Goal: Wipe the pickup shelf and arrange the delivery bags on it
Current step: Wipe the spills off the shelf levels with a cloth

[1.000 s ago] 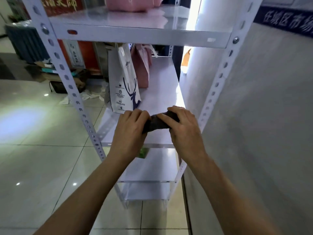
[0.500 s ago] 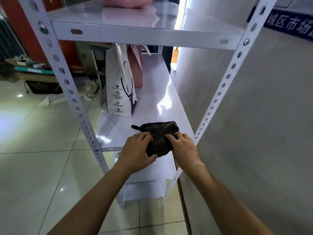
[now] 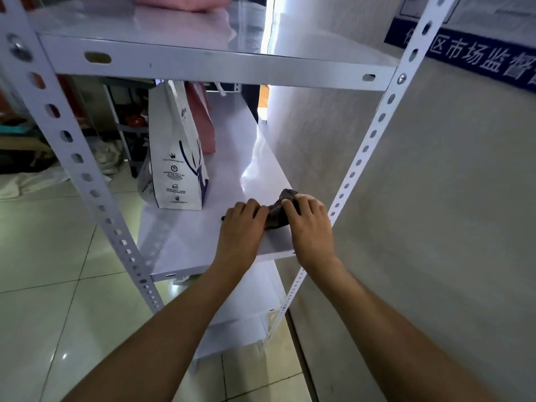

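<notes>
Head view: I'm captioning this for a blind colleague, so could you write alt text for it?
Both hands, left hand and right hand, hold a dark cloth on the middle shelf of a white metal rack. Further back on that shelf stand a white paper bag and a pink bag behind it.

Head camera looks down, seemingly close, into the shelf [image 3: 203, 245].

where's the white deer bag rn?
Head view: the white deer bag stands upright at the left edge of the middle shelf, in front of a pink bag, beyond the left hand.
</notes>
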`<state>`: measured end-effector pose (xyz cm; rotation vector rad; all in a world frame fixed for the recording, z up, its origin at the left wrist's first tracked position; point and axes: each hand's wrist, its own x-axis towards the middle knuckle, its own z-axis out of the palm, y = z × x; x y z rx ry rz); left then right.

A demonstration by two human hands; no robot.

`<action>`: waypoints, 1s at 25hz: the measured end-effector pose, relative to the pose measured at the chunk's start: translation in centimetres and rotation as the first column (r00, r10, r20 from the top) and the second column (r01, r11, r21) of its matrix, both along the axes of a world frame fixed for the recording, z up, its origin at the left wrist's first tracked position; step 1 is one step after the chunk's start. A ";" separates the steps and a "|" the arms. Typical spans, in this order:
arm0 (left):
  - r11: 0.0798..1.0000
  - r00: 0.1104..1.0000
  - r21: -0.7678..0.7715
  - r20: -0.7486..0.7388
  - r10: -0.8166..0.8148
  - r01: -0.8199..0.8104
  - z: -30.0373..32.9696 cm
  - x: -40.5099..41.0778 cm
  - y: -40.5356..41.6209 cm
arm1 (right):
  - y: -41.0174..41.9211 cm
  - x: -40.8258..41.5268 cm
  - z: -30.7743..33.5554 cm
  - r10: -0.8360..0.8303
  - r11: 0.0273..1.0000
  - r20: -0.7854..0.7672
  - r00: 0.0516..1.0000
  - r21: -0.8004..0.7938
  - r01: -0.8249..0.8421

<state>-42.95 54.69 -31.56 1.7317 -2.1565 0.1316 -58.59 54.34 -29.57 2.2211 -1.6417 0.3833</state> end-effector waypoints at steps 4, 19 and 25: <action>0.984 0.993 0.144 -0.075 -0.095 0.105 -3.0 0.1 1.4 | 2.1 0.5 -4.4 -0.098 0.959 -0.084 0.992 0.258 0.117; 0.974 0.992 0.191 -0.036 -0.119 0.124 -4.8 -0.4 0.4 | 3.2 0.4 -5.8 -0.133 0.960 0.109 0.985 0.263 0.101; 0.984 0.995 0.179 -0.089 0.036 -0.020 -3.7 -1.4 4.2 | 5.4 -1.0 -5.0 -0.036 0.980 0.306 0.951 0.198 -0.027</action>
